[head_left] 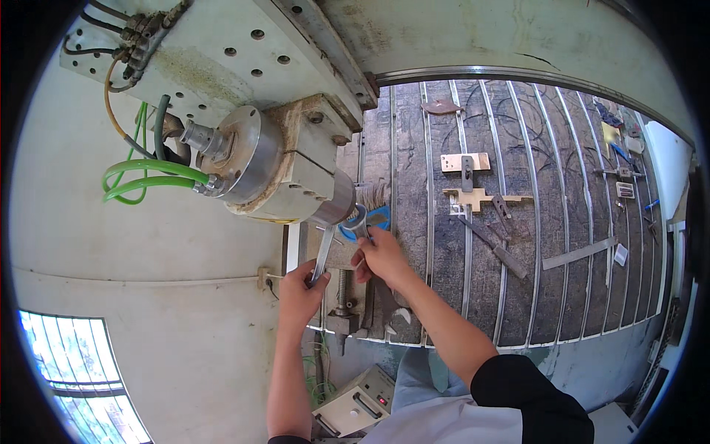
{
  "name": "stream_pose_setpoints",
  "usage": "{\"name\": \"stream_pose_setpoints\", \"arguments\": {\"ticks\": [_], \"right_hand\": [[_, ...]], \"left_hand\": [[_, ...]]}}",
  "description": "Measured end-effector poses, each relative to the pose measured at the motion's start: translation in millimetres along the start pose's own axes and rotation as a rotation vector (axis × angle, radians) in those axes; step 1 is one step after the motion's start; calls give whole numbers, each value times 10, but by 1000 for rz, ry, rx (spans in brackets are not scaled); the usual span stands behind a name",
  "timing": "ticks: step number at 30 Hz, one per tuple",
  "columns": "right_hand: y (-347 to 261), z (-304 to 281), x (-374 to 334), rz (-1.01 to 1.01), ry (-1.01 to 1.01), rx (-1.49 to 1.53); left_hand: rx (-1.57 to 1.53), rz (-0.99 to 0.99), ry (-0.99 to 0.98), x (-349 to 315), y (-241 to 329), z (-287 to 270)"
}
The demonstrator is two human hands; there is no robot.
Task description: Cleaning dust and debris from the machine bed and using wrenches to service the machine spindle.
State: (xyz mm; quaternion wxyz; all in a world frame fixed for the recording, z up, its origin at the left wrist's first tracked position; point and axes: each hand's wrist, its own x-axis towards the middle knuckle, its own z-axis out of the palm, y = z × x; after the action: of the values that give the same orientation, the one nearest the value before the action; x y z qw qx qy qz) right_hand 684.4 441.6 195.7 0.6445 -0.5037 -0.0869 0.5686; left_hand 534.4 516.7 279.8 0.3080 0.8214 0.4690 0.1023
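Observation:
A machine spindle [244,155] with a silver cylindrical body juts from its mount in the upper left. My left hand [299,294] is closed round the lower end of a flat silver wrench [323,250], whose upper end meets the spindle's nose [336,198]. Just to the right, my right hand [384,257] is closed on a grey spanner [356,222] with a rounded head, set around the nut at the spindle's tip. The right fingers partly hide the spanner's handle. Behind the right hand lie a blue dustpan [379,217] and a brush [370,195].
The slotted machine bed [436,266] carries a file [510,262], clamped brass-coloured plates [467,198] and a steel ruler [579,254]. Green hoses [151,176] loop from the spindle. Below stand a threaded screw post [343,290] and a control box [359,403].

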Motion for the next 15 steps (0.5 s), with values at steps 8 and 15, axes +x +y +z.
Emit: {"name": "stream_pose_setpoints", "arguments": {"ticks": [8, 15], "right_hand": [[-99, -60, 181, -19, -66, -53], [268, 387, 333, 171, -588, 992]], "left_hand": [[168, -124, -180, 22, 152, -15], [713, -109, -58, -182, 311, 214]]}}
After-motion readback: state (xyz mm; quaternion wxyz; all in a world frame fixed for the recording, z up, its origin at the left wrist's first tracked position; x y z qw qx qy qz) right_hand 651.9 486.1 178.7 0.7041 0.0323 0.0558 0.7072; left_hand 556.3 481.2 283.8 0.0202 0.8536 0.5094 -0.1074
